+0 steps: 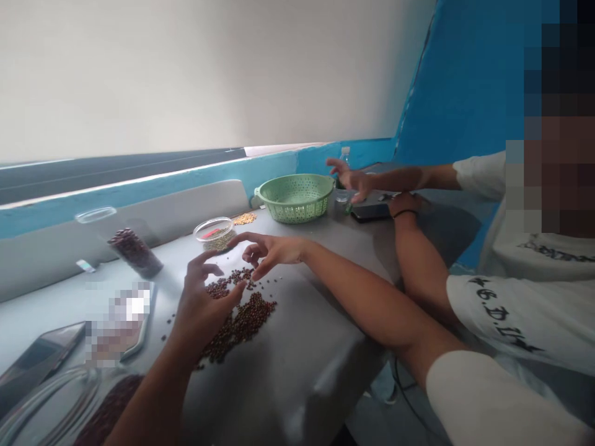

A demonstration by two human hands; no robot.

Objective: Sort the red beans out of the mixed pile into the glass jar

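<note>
A loose heap of small dark reddish-brown beans lies spread on the grey table. My left hand is over the left side of the heap, thumb and fingers curved apart, nothing visible between them. From the right, my right hand reaches across the far side of the beans. Its index finger stretches toward my left hand, the thumb points down, and the other fingers are bent; I see nothing held. Just behind both hands stands a clear round tub holding small greenish beans.
A clear tilted container of dark red beans and two phones, one dark, are at left. A large jar fills the near left corner. A green basket and yellow kernels lie behind; a co-worker's arms and bottle are right.
</note>
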